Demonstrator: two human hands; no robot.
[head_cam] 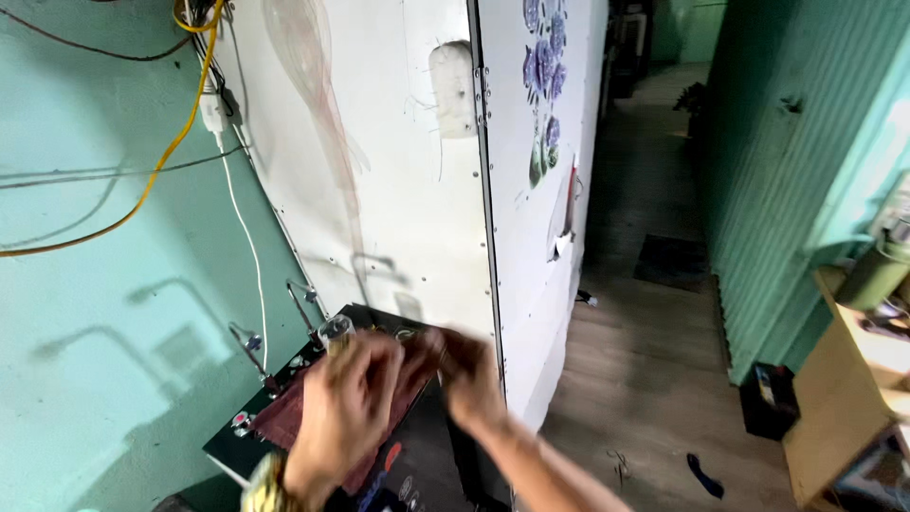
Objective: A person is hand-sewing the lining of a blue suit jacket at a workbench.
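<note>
Left hand and right hand, both motion-blurred, grip the dark red cloth lying on the black machine top; fingers curled closed on its edge. Best handled taut and level, clear of the metal posts.

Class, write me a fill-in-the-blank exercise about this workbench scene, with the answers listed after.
1. Both hands, the left hand and the right hand, rest on a dark red ____.
2. The cable looping across the green wall is ____.
3. The floor of the corridor is made of ____.

Answers: cloth; yellow; wood
</note>
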